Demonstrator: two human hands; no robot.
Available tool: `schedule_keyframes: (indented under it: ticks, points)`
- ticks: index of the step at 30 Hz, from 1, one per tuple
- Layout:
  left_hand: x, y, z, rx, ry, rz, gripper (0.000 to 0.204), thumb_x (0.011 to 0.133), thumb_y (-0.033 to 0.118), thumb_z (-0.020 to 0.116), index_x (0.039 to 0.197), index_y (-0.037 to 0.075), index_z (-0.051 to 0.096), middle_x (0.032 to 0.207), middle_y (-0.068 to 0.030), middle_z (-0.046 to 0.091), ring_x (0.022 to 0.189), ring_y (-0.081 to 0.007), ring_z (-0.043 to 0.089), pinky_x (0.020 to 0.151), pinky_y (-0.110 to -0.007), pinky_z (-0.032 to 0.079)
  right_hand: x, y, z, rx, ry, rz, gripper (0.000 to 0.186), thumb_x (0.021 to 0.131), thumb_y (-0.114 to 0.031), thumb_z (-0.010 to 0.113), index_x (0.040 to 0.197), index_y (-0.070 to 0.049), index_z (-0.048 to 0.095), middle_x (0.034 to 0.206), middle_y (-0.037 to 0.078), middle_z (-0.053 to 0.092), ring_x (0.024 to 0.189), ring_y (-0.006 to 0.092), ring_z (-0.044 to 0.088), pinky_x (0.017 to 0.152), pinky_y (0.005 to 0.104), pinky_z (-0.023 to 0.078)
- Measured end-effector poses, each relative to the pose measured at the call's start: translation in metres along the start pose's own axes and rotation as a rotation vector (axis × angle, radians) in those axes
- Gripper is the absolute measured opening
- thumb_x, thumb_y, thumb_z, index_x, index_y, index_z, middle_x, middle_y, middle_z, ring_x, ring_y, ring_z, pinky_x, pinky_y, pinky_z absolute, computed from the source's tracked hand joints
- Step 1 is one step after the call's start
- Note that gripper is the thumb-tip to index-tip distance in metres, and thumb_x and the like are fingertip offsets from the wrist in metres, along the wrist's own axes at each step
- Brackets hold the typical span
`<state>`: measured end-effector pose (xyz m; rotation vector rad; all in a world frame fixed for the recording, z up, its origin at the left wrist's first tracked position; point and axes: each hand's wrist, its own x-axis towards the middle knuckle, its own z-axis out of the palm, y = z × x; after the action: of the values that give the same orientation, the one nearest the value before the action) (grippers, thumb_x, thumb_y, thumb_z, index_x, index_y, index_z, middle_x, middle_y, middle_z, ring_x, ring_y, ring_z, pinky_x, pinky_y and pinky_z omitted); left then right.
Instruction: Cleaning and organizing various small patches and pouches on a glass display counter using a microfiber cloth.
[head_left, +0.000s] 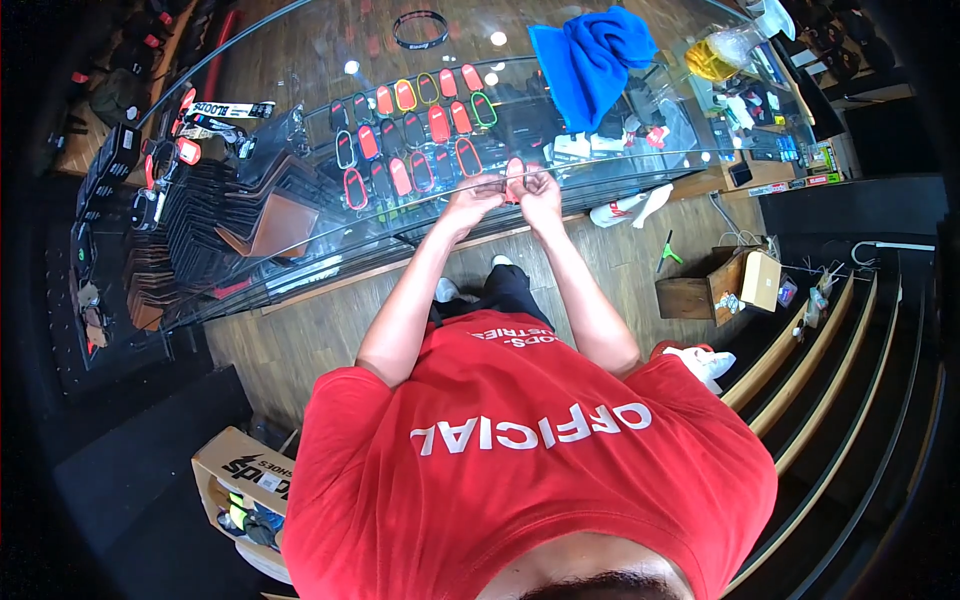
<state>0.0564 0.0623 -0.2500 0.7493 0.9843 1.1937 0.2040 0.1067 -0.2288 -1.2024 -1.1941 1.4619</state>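
both hands, left hand [478,192] and right hand [538,188], pinch a small red tag [514,170] over the glass counter [300,240]; it looks light and stiff, best held by its edges

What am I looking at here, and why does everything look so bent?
No machine: a camera worn on a person's head looks down through a fisheye lens, which bends straight edges. The red shirt is the wearer's own. Both forearms reach to a curved glass display counter. The left hand and right hand meet, pinching a small red tag between them. Rows of similar red and black tags lie under the glass; a blue towel lies on top.
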Motion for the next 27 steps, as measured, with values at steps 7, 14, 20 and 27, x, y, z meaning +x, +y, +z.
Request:
schedule_keyframes:
  ticks: [7,14,20,27]
  points:
    - [-0.008,0.003,0.006,0.032,0.052,-0.046,0.035,0.085,-0.001,0.064,0.120,-0.003,0.061,0.110,-0.0101,0.066,0.096,-0.0161,0.064,0.089,-0.030,0.051,0.003,0.004,-0.003,0.003,-0.051,0.092,0.016,0.084,0.004,0.066,0.098,0.001,0.061,0.088,0.007,0.068,0.078,0.0116,0.063,0.071,0.0252,0.050]
    - [-0.010,0.005,0.004,0.045,0.107,-0.034,0.029,0.084,0.002,0.066,0.113,0.000,0.065,0.102,-0.0072,0.069,0.091,-0.0153,0.065,0.083,-0.028,0.052,0.009,0.011,0.002,0.009,-0.044,0.107,0.012,0.084,0.004,0.065,0.095,0.000,0.064,0.085,0.005,0.068,0.074,0.0110,0.062,0.069,0.0263,0.049]
    - [-0.010,0.009,0.004,0.021,0.110,-0.019,0.026,0.086,0.002,0.065,0.112,0.000,0.066,0.101,-0.0069,0.070,0.091,-0.0149,0.065,0.083,-0.028,0.052,0.016,0.013,0.003,0.038,-0.049,0.153,0.014,0.085,0.004,0.064,0.098,0.000,0.066,0.085,0.004,0.069,0.075,0.0106,0.062,0.069,0.0259,0.048]
    - [-0.008,-0.005,0.012,0.303,0.215,0.078,0.062,0.084,0.009,0.071,0.137,-0.006,0.042,0.123,-0.0190,0.062,0.104,-0.0228,0.066,0.086,-0.031,0.055,0.044,0.017,0.001,-0.127,-0.062,0.168,0.041,0.079,-0.003,0.074,0.115,0.002,0.055,0.095,0.009,0.067,0.082,0.0163,0.064,0.074,0.0289,0.052]
